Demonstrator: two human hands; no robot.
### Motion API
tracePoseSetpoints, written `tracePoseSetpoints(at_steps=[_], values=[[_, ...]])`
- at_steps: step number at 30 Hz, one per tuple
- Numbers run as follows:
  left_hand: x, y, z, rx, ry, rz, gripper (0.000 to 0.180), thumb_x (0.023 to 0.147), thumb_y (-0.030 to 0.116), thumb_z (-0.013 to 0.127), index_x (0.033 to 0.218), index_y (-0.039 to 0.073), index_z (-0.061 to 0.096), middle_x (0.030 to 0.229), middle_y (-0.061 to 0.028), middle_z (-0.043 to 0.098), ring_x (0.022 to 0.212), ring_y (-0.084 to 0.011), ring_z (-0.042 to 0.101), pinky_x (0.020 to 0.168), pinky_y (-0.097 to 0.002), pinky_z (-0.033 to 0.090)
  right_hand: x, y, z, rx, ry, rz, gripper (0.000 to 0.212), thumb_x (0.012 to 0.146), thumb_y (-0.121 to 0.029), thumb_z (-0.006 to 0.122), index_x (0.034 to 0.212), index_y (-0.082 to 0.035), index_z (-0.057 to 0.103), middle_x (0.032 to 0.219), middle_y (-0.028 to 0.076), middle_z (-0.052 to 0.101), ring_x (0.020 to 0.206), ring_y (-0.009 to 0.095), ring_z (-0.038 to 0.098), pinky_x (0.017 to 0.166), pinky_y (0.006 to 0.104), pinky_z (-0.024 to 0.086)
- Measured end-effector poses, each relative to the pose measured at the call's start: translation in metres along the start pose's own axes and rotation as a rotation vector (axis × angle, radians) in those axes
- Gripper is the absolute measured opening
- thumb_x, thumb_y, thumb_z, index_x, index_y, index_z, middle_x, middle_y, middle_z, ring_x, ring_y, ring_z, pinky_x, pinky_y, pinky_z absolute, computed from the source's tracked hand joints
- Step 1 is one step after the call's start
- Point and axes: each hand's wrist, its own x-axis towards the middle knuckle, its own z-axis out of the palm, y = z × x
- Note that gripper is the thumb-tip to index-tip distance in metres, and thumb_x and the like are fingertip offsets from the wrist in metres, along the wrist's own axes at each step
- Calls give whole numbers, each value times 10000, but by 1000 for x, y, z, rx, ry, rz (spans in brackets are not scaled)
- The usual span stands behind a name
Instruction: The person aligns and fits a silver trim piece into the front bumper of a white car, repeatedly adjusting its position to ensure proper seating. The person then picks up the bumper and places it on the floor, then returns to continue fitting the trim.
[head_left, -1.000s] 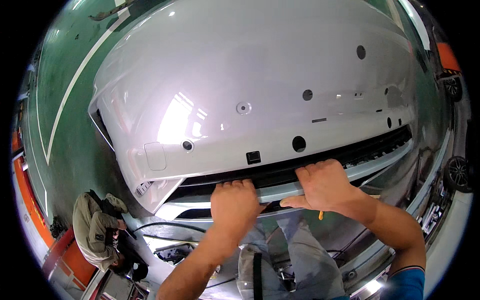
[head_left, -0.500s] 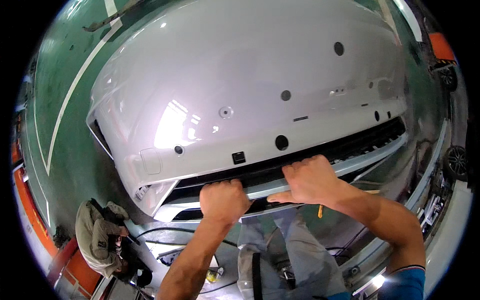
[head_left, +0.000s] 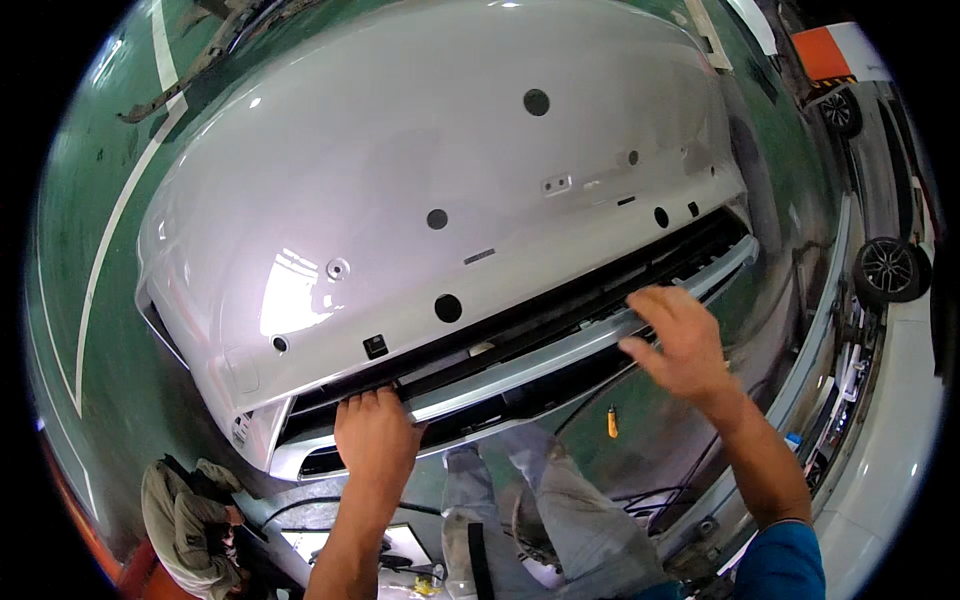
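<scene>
A big pale silver car body panel [head_left: 370, 170] with several dark round holes fills the middle. Along its near edge runs a dark slot, bordered by a bright silver trim strip [head_left: 530, 362]. My left hand [head_left: 377, 435] has its fingers curled over this strip toward its left end, the fingertips out of sight in the slot. Farther right, my right hand [head_left: 682, 340] is at the strip, thumb and fingers apart with nothing between them. I cannot tell whether it touches the strip.
At lower left a person in a khaki jacket [head_left: 180, 525] crouches close to the panel. An orange-handled tool [head_left: 612, 422] lies on the floor below my right hand. A black cable [head_left: 350, 502] crosses near my legs. Cars with dark wheels [head_left: 890, 270] stand at right.
My right hand has shifted right along the strip and its fingers have spread from a closed grip. My left hand stays curled over the strip, farther left. The whole view has swung right.
</scene>
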Motion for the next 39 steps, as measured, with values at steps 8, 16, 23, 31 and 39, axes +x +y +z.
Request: tracePoseSetpoints(at_steps=[8,16,23,31,39], values=[[-27,85,-33,-330,214,411,578,782,188,791,1256,-35,545,1230,-215,595,1131,-378,592,969,-427,484,-13,52,8,-38,-31,-90,531,717,-262,795,1151,-8,624,1147,120,622,1061,305,613,861,396,526],[26,149,-6,-151,137,325,564,796,346,780,1131,-58,572,1110,-222,627,1013,-362,635,873,-423,522,2,79,26,-90,-15,-290,575,695,-381,790,1108,-15,627,1028,110,641,955,286,632,815,385,529],[45,170,1,26,91,92,525,697,472,837,886,35,617,798,-145,670,778,-327,685,675,-439,549,16,74,40,-77,-41,-351,515,689,-491,771,895,-34,656,807,84,634,768,255,653,697,355,516],[49,169,12,93,145,95,496,669,453,849,873,62,621,798,-122,678,783,-316,688,684,-430,550,23,86,41,-93,-46,-445,397,701,-436,783,765,-69,645,695,56,631,672,238,658,626,348,497],[49,171,9,79,67,27,407,678,382,841,867,70,660,822,-128,705,783,-314,701,700,-431,569,19,78,48,-113,-148,-336,317,653,-304,791,825,-85,639,830,56,647,809,231,658,712,379,516]])
